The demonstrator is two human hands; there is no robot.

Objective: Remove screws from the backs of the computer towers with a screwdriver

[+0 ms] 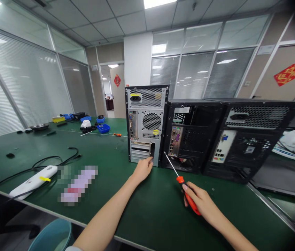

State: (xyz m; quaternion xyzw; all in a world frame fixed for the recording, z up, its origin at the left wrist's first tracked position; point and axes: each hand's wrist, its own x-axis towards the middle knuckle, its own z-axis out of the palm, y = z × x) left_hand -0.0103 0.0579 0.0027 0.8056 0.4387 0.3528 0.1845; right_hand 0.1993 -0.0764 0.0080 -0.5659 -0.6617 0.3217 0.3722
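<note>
My left hand is at the lower back of a silver-backed computer case, against the slot covers and beside a dark slot opening. Its fingers are curled in, and whatever they grip is hidden. In my right hand is a screwdriver with a red and black handle. The shaft points up and left, its tip near the gap between the silver-backed case and a black computer case, apart from my left hand.
Another black case stands on the right. Left on the green table lie a white power strip, black cables and a blurred-out item. Blue trays and an orange-handled tool are farther back. A teal bin stands below the edge.
</note>
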